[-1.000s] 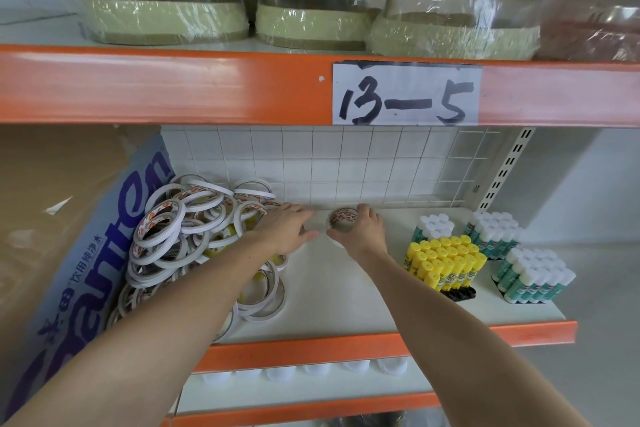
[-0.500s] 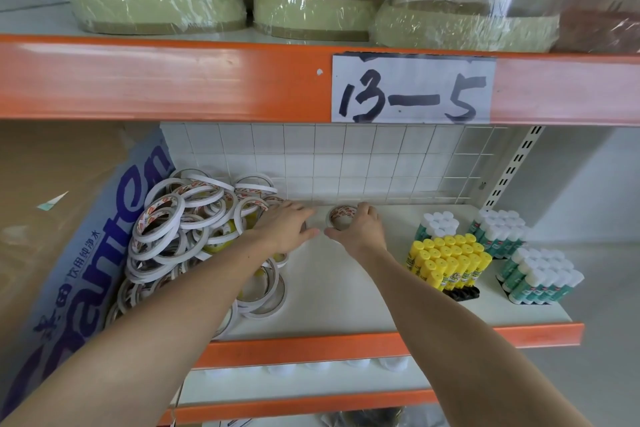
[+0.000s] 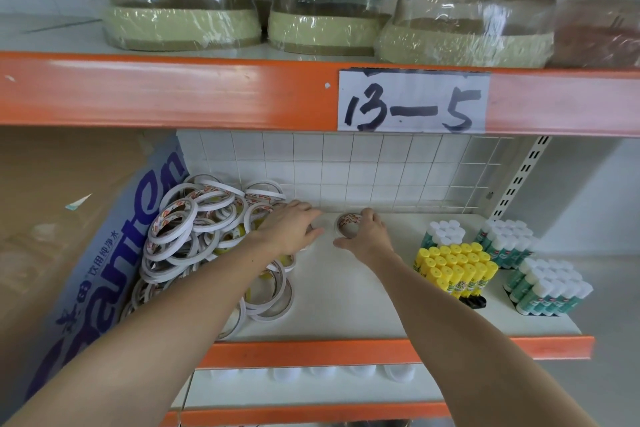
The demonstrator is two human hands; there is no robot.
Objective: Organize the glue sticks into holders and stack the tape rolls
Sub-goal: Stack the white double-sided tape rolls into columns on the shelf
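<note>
The right hand (image 3: pixel 367 236) lies near the back edge of the white shelf board (image 3: pixel 346 288), fingers curled over the far rim of a small white tape roll with red print on its core (image 3: pixel 348 224), thumb stretched out low at its near side; the roll tilts up, its opening facing the camera. Just left of it, the left hand (image 3: pixel 291 229) rests palm down with fingers straight and together, tips close to the roll; whether anything lies under the palm cannot be told. Left of that hand, toward the shelf's left end, a loose heap of thin white tape rings with red-printed cores (image 3: pixel 194 229) leans against a brown cardboard box with blue lettering (image 3: pixel 104 253), with a few rings spilling flat toward the front edge under the left forearm. Behind the hands stands a white wire grid panel (image 3: pixel 381 170). At the right end of the shelf stand yellow-capped glue sticks in a block (image 3: pixel 457 267) and white-capped green glue sticks in several blocks (image 3: pixel 547 288). On the orange beam above (image 3: pixel 173 94) hangs a handwritten paper label reading 13-5 (image 3: pixel 414 100).
</note>
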